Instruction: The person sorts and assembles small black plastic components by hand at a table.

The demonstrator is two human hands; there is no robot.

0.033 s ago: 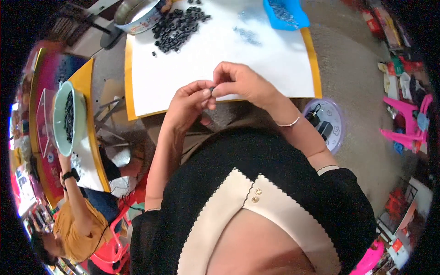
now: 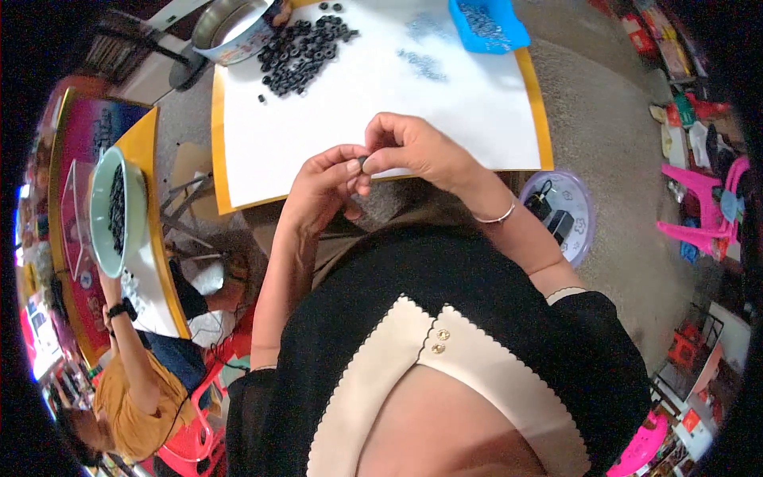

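At the near edge of a white-topped table [image 2: 381, 103], my left hand [image 2: 322, 183] pinches a small round black piece [image 2: 363, 162] between thumb and finger. My right hand [image 2: 417, 149] meets it there, with thumb and forefinger closed on the same piece. Fingers cover most of the piece, so its exact kind is unclear. Beyond my hands lies a heap of small black ring-shaped pieces [image 2: 306, 57]. Tiny silvery pieces [image 2: 424, 65] are scattered farther right, near a blue plastic tray [image 2: 515, 37] that holds more of them.
A round tin [image 2: 226, 49] stands at the table's far left corner. Right of the table, a purple basin [image 2: 586, 207] holds dark boxy items. At left, a person in a mustard shirt [image 2: 147, 389] reaches toward a pale green bowl [image 2: 139, 207] of black pieces. Pink stools [image 2: 699, 191] stand far right.
The whole view has shifted slightly, moving the table and its contents a little leftward. Both hands keep their pinch on the small black piece.
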